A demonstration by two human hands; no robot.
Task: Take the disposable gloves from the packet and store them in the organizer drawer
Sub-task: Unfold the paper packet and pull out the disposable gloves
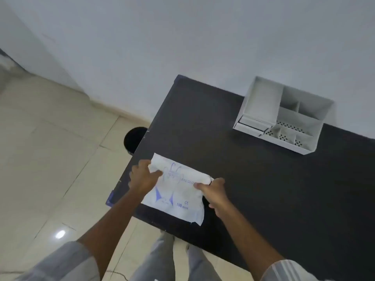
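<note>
A clear plastic packet of disposable gloves (178,191) with blue print lies near the front left corner of the dark table (263,179). My left hand (142,177) pinches the packet's left upper edge. On the right upper edge, my right hand (213,192) grips the plastic between thumb and fingers. The white organizer (284,116) stands at the back of the table against the wall, with open compartments on top and a small drawer (253,123) at its lower left, which looks slightly pulled out. No loose gloves are visible outside the packet.
The table's left edge (140,147) drops off to a tiled floor (50,159). A round black object (134,139) sits on the floor by the table's left side. A white wall (182,47) runs behind the table.
</note>
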